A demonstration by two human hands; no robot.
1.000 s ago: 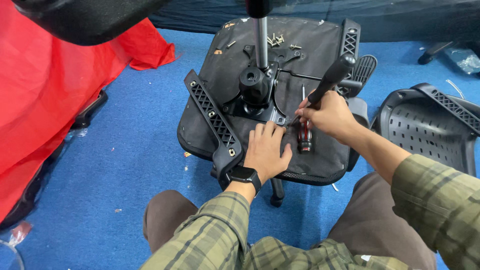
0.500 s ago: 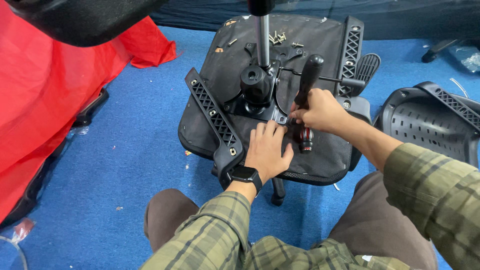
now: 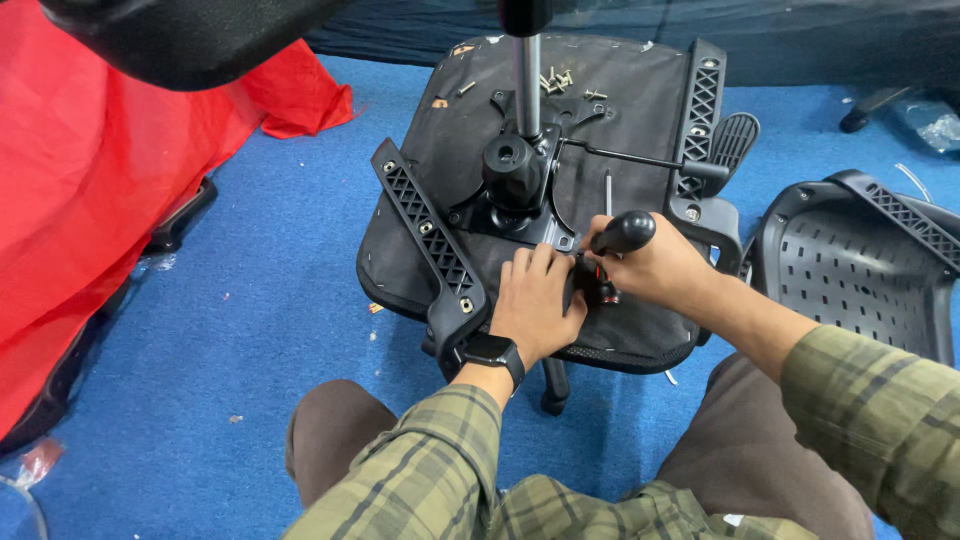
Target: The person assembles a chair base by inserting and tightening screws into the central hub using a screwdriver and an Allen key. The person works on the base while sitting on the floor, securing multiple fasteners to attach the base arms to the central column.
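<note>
An upturned black office chair seat lies in front of me, underside up, with a black metal mechanism plate and a grey gas cylinder at its middle. My left hand, with a black watch on the wrist, rests flat on the seat just below the plate's near corner. My right hand grips a black-handled screwdriver, its tip at the plate's near corner between my hands. Black armrest brackets run along both sides of the seat.
Several loose screws lie on the far part of the seat. A black perforated chair back sits on the blue carpet at the right. Red cloth covers the left. A dark chair part hangs at the top left.
My right hand has swung the screwdriver handle from pointing up and away to a low angle close to the seat. My left hand stayed in place.
</note>
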